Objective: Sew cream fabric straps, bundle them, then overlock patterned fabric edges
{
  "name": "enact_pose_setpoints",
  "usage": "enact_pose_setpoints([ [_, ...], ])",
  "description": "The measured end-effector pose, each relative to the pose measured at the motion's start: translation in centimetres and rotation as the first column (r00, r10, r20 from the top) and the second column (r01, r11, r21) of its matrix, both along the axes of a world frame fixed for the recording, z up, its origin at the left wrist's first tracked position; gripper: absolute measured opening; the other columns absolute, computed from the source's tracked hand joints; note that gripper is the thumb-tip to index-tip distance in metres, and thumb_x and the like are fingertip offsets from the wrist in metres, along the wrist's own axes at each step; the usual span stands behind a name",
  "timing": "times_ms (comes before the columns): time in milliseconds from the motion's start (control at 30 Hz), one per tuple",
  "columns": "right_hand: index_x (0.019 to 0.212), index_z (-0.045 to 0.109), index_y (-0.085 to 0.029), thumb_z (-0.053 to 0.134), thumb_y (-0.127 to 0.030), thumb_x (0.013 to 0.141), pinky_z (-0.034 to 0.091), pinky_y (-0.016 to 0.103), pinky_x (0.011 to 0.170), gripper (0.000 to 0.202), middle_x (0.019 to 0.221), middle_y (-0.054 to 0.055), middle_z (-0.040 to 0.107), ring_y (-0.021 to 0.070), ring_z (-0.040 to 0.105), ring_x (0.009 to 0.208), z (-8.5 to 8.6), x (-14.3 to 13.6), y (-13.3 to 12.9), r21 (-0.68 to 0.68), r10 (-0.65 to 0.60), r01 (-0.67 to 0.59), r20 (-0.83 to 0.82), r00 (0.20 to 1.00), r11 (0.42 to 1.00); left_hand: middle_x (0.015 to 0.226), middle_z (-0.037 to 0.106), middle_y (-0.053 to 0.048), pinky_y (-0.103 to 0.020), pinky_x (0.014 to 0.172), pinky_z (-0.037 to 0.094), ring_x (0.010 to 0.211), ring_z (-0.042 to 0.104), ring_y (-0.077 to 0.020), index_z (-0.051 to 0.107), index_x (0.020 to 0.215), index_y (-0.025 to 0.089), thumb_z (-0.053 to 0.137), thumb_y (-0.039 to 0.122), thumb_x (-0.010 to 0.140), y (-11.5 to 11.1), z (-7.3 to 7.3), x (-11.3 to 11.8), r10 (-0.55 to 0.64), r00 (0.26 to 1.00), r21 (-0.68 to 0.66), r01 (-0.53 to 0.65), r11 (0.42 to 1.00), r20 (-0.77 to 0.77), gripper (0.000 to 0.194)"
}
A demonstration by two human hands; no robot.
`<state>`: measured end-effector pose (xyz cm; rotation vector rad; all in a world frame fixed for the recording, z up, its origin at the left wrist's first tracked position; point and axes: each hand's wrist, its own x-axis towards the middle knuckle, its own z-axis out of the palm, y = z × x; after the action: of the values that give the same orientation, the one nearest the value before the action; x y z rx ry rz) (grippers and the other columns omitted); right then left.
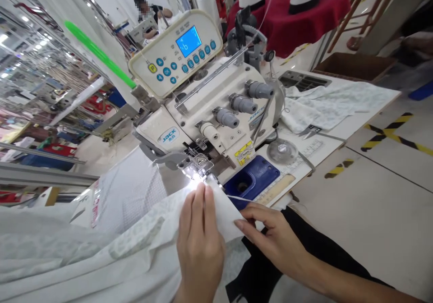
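Observation:
Pale fabric with a faint green print (158, 219) runs under the lit presser foot (199, 174) of a white overlock sewing machine (203, 118). Flat on the cloth, fingers stretched toward the foot, lies my left hand (201, 244). My right hand (274, 235) pinches the fabric's right edge between thumb and fingers, just in front of the machine bed. A thin white strip (240, 198) runs from near the foot toward my right hand. The needle area is partly hidden by glare and my left fingertips.
Thread snips (310, 131) and a round clear dish (282, 150) sit on the machine table (333, 147). More printed cloth (334, 102) lies at its far right. A control panel (177, 52) tops the machine. Another person (154, 16) works behind. Plastic-wrapped material (128, 190) is at left.

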<state>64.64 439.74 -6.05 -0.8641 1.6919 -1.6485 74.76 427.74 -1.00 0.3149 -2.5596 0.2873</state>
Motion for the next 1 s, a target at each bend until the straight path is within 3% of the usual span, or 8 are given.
enact_pose_setpoints([
  [267,0.080,0.063,-0.018,0.052,-0.039,0.095,0.039,0.023,0.054,0.027,0.067,0.000,0.057,0.0130,0.050,0.061,0.9,0.3,0.1,0.001,0.036,-0.036,0.070,0.997,0.999,0.123,0.063,-0.018,-0.045,0.101,0.048,0.126,0.052,-0.0281,0.054,0.120,0.009,0.038,-0.004,0.084,-0.6,0.5,-1.2,0.058,0.997,0.079,-0.053,0.995,-0.053,0.042],
  [467,0.085,0.057,-0.019,0.049,-0.040,0.097,0.033,0.020,0.046,0.026,0.070,-0.001,0.054,0.0113,0.048,0.060,1.1,0.4,-0.8,-0.044,0.052,-0.045,0.183,0.982,0.998,0.121,0.062,-0.017,-0.044,0.101,0.048,0.120,0.054,-0.0255,0.055,0.117,0.011,0.042,-0.003,0.085,-1.8,1.3,-1.0,0.034,0.997,0.201,-0.019,0.979,-0.072,0.037],
  [600,0.086,0.061,-0.018,0.053,-0.035,0.095,0.040,0.021,0.055,0.020,0.073,0.000,0.058,0.0125,0.051,0.065,1.8,0.1,-1.0,-0.080,0.056,-0.042,0.179,0.982,0.996,0.108,0.068,-0.014,-0.047,0.095,0.049,0.105,0.062,-0.0255,0.062,0.108,0.013,0.058,-0.005,0.077,-0.3,1.6,0.2,-0.085,0.981,0.178,0.115,0.977,-0.172,0.035],
  [733,0.079,0.063,-0.018,0.056,-0.022,0.090,0.045,0.023,0.065,0.014,0.072,-0.001,0.062,0.0126,0.055,0.067,2.5,0.0,-0.3,-0.109,0.101,-0.084,0.162,0.982,0.991,0.100,0.074,-0.011,-0.047,0.095,0.047,0.100,0.063,-0.0250,0.064,0.109,0.013,0.067,0.002,0.076,1.8,1.5,1.0,-0.128,0.986,0.235,0.151,0.960,-0.108,0.036],
  [867,0.086,0.069,-0.019,0.056,-0.017,0.089,0.047,0.022,0.068,0.013,0.077,-0.001,0.068,0.0124,0.060,0.071,2.8,0.2,0.2,-0.148,0.135,-0.104,0.215,0.967,0.983,0.099,0.076,-0.008,-0.043,0.096,0.044,0.094,0.064,-0.0218,0.066,0.107,0.015,0.068,0.002,0.077,2.0,1.5,0.9,-0.104,0.990,0.150,0.116,0.982,-0.091,0.032],
  [1000,0.084,0.069,-0.019,0.061,-0.021,0.088,0.048,0.022,0.069,0.009,0.077,0.000,0.068,0.0122,0.060,0.071,2.7,0.2,0.1,-0.188,0.163,-0.102,0.342,0.926,0.977,0.087,0.077,-0.006,-0.040,0.097,0.041,0.086,0.062,-0.0192,0.071,0.097,0.013,0.068,0.002,0.079,2.0,1.7,1.0,-0.160,0.982,0.004,0.162,0.987,-0.103,0.022],
])
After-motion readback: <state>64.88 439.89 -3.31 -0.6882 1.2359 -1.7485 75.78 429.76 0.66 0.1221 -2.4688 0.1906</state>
